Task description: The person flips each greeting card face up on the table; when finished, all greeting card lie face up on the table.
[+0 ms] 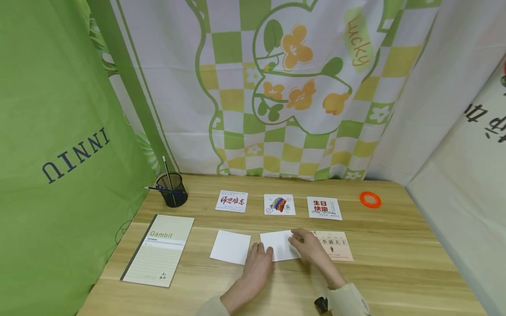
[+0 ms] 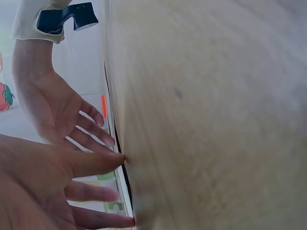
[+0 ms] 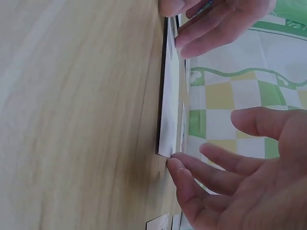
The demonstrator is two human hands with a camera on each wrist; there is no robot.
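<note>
A white card (image 1: pixel 280 246) lies on a table (image 1: pixel 399 241) between a blank card (image 1: pixel 230 247) and a printed card (image 1: pixel 337 246). The left hand (image 1: pixel 258 265), fingers straight, and right hand (image 1: pixel 312 249) touch opposite sides, seemingly steadying it; whether the right pinches is unclear.

Wood-grain table (image 1: pixel 399 281); cards (image 1: pixel 231 247); notebook (image 1: pixel 158 252); ring (image 1: pixel 362 200)

Study nook, perhaps in home — wood-grain table (image 1: pixel 395 272), pen holder (image 1: pixel 176 198), notebook (image 1: pixel 158 254), floral curtain (image 1: pixel 233 48) — room beyond hidden.
</note>
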